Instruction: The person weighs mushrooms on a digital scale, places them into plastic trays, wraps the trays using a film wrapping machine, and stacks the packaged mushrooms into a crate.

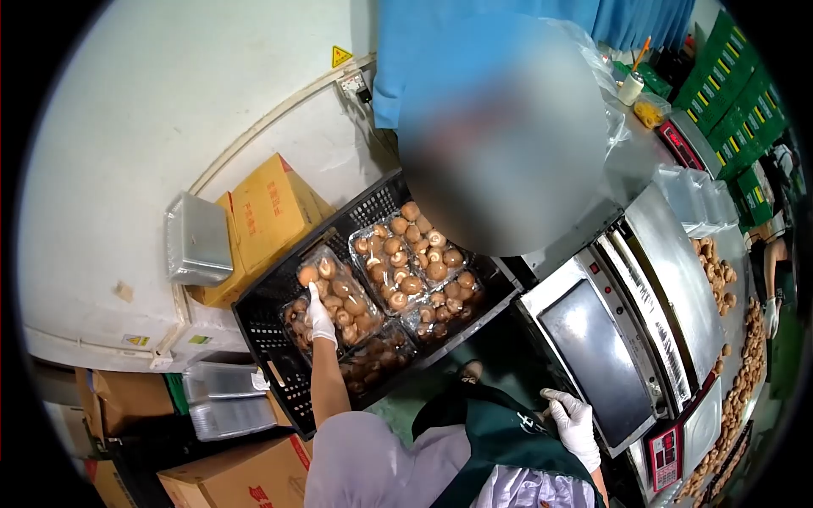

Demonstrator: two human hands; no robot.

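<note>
My left hand (320, 318), in a white glove, is closed on the side of a clear-wrapped tray of mushrooms (345, 298). That pack sits tilted inside a black plastic crate (264, 364), on top of other packs. More wrapped mushroom trays (391, 264) lie in the crate to its right, and a darker pack (377, 357) lies below. My right hand (572, 427), also gloved, hangs by the front of a metal wrapping machine (597, 351). Its fingers are slightly bent and apart, with nothing visible in them.
Cardboard boxes (275, 207) and stacked clear trays (199, 241) stand along the left wall. On the right are a red scale (666, 457), loose mushrooms (741, 372) on a table, and green cartons (720, 76). Another person's gloved hand (771, 317) shows at the far right. A blurred patch covers the top middle.
</note>
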